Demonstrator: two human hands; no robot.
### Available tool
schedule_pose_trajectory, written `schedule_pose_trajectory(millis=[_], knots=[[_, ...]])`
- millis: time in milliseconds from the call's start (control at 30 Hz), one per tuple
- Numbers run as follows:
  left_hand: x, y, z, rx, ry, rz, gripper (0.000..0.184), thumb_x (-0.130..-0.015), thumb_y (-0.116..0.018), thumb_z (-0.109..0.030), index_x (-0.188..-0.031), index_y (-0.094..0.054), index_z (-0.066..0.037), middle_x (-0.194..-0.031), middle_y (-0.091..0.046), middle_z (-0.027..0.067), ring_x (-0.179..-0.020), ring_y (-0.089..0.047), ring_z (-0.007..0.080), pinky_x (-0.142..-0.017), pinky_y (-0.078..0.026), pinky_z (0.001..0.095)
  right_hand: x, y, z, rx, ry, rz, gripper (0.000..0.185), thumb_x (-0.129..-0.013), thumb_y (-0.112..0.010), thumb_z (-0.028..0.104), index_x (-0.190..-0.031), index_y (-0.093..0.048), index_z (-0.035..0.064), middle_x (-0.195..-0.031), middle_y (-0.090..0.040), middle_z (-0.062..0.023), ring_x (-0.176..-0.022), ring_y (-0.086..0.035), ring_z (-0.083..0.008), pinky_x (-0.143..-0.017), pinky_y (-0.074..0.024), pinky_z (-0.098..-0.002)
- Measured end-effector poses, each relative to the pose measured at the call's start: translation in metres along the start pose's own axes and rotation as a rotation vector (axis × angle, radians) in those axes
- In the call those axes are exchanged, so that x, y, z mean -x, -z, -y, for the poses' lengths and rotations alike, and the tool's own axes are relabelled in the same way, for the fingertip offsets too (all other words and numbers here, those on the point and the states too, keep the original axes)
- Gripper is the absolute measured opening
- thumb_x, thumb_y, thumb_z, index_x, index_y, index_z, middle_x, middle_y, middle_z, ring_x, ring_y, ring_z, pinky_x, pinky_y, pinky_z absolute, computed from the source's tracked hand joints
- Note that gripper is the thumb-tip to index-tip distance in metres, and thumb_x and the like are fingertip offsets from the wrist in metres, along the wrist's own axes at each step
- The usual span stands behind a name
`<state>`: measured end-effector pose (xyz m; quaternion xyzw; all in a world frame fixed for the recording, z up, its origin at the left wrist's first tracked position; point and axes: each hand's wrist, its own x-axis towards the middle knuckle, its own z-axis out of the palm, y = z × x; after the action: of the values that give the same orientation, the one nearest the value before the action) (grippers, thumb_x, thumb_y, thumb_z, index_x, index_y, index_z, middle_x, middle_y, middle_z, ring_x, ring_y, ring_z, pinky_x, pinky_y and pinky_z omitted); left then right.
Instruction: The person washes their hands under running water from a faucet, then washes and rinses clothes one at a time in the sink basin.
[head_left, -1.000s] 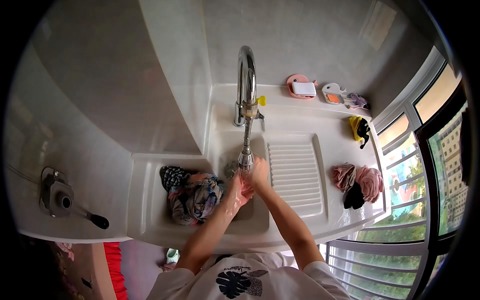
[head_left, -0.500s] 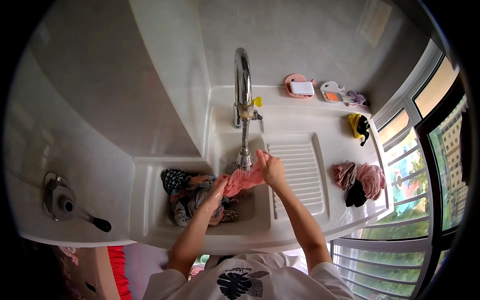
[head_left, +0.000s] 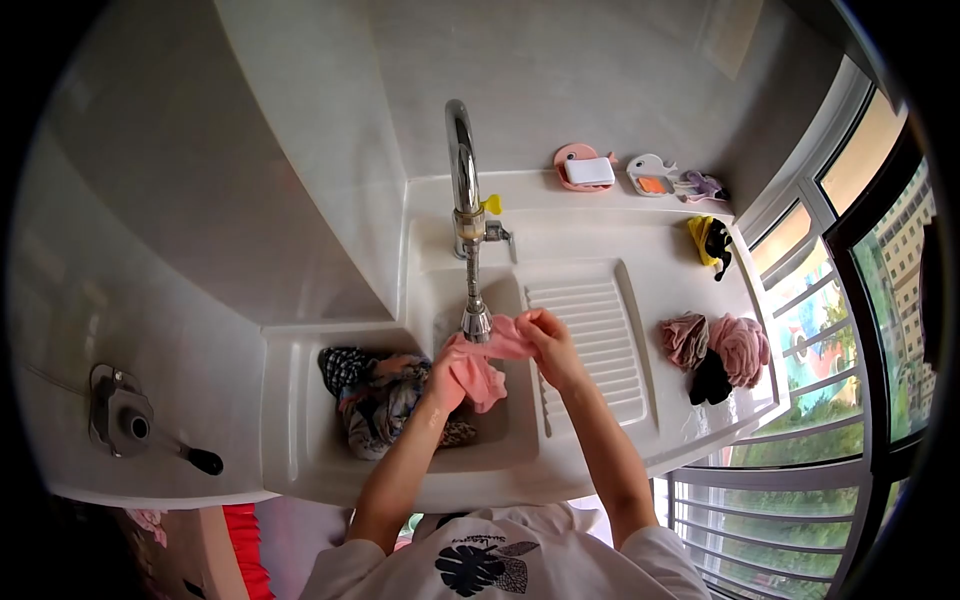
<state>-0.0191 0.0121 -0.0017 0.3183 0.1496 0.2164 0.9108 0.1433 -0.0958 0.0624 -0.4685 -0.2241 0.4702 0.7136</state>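
Note:
A wet pink cloth garment [head_left: 482,380] is stretched between my two hands under the faucet's spray head [head_left: 477,324]. My left hand [head_left: 449,376] is closed on its left part, and my right hand [head_left: 552,343] pinches its right end. The lower part of the cloth hangs loose into the sink basin [head_left: 510,445]. Left of my left hand, a heap of dark patterned clothes [head_left: 375,405] lies in the basin. The chrome faucet [head_left: 462,165] arches over the cloth from behind.
A ribbed washboard [head_left: 590,345] is right of the basin. Pink and black cloths [head_left: 738,355] lie on the right ledge, with a yellow and black item [head_left: 709,243] behind them. Fish-shaped soap dishes, one pink [head_left: 575,155], stand along the back. A wall fixture with a black-tipped lever [head_left: 205,461] is at left.
The pink garment has gone from bunched and slanted to more spread out, its lower part now hanging down. My left hand has moved slightly up and right. The camera view has shifted a little.

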Motion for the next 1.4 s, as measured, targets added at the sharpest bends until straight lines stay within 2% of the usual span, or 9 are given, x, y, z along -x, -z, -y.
schedule_pose_trajectory(millis=[233,367,467,533,667,800,867,1067,1400], knots=[[0.003,-0.019,-0.027,0.308,0.023,0.032,0.039,-0.078,-0.049,-0.022,-0.11,-0.049,0.0,-0.105,-0.057,0.013,-0.1,-0.055,0.0269,-0.092,-0.042,0.0404,0.02,0.004,-0.031,0.136,-0.122,-0.093,0.032,-0.089,-0.059,0.021,-0.117,-0.051,0.0074,-0.115,-0.053,-0.0074,-0.11,-0.049,-0.0156,-0.088,-0.0434,-0.0355],[-0.01,-0.03,-0.023,0.237,0.104,0.137,0.036,-0.085,-0.051,-0.024,-0.114,-0.052,-0.003,-0.103,-0.059,0.0141,-0.098,-0.058,0.0274,-0.091,-0.044,0.0412,0.01,-0.002,-0.057,-0.248,-0.437,0.304,0.057,-0.087,-0.063,0.031,-0.134,-0.037,0.013,-0.126,-0.046,-0.008,-0.117,-0.045,-0.0181,-0.094,-0.0412,-0.0447],[-0.018,-0.031,-0.024,-0.696,-0.019,0.107,0.017,-0.088,-0.059,-0.011,-0.102,-0.05,-0.006,-0.09,-0.059,0.007,-0.088,-0.06,0.019,-0.081,-0.05,0.0344,0.001,-0.005,-0.066,-0.193,-0.54,0.525,0.049,-0.079,-0.072,0.025,-0.12,-0.05,0.0094,-0.108,-0.057,-0.0074,-0.095,-0.058,-0.019,-0.078,-0.052,-0.0351],[-0.016,-0.044,-0.035,-0.563,0.033,0.152,0.016,-0.089,-0.058,-0.011,-0.101,-0.049,-0.006,-0.087,-0.058,0.0069,-0.088,-0.06,0.0192,-0.08,-0.05,0.0346,-0.001,-0.02,-0.061,-0.037,-0.511,0.557,0.02,-0.081,-0.07,0.01,-0.097,-0.058,0.0098,-0.074,-0.061,0.0011,-0.064,-0.057,-0.0081,-0.048,-0.0463,-0.0191],[-0.022,-0.045,-0.042,-0.304,0.095,0.225,0.011,-0.09,-0.057,-0.013,-0.093,-0.048,-0.007,-0.073,-0.051,0.003,-0.067,-0.053,0.0114,-0.059,-0.045,0.0256,-0.019,-0.012,-0.089,0.067,-0.487,0.477,0.021,-0.08,-0.067,0.006,-0.097,-0.055,0.0097,-0.069,-0.051,0.004,-0.057,-0.047,-0.0045,-0.041,-0.0321,-0.0183],[-0.034,-0.036,-0.024,-0.468,-0.052,0.08,0.012,-0.09,-0.058,-0.017,-0.087,-0.049,-0.01,-0.063,-0.043,-0.0023,-0.05,-0.037,0.004,-0.041,-0.028,0.0178,-0.015,-0.031,-0.077,0.25,-0.27,0.35,0.03,-0.076,-0.068,0.008,-0.103,-0.053,0.0074,-0.078,-0.056,0.002,-0.061,-0.052,-0.0107,-0.046,-0.0408,-0.0254],[-0.031,-0.044,-0.028,-0.418,0.007,0.036,0.015,-0.09,-0.058,-0.02,-0.084,-0.049,-0.011,-0.061,-0.041,-0.0034,-0.047,-0.035,0.0038,-0.04,-0.026,0.0179,-0.028,-0.023,-0.107,0.671,0.457,0.307,0.036,-0.077,-0.063,0.013,-0.109,-0.048,0.0051,-0.089,-0.06,-0.0067,-0.069,-0.059,-0.0261,-0.06,-0.0483,-0.0372],[-0.035,-0.05,-0.019,-0.431,0.047,-0.144,0.031,-0.09,-0.059,-0.028,-0.069,-0.041,-0.014,-0.052,-0.035,-0.0064,-0.039,-0.028,0.0033,-0.035,-0.018,0.02,-0.02,-0.023,-0.111,0.979,0.099,0.154,0.026,-0.081,-0.05,0.023,-0.097,-0.057,0.0035,-0.091,-0.062,-0.0247,-0.084,-0.058,-0.0442,-0.074,-0.0474,-0.0474],[-0.057,0.007,0.037,-0.522,-0.168,-0.565,0.035,-0.09,-0.057,-0.038,-0.065,-0.04,-0.019,-0.048,-0.029,-0.0075,-0.035,-0.024,0.0056,-0.033,-0.015,0.0229,-0.001,-0.028,-0.112,1.026,-0.17,0.037,0.034,-0.079,-0.054,0.029,-0.09,-0.061,-0.003,-0.085,-0.063,-0.0272,-0.085,-0.06,-0.0434,-0.076,-0.0482,-0.0467]])
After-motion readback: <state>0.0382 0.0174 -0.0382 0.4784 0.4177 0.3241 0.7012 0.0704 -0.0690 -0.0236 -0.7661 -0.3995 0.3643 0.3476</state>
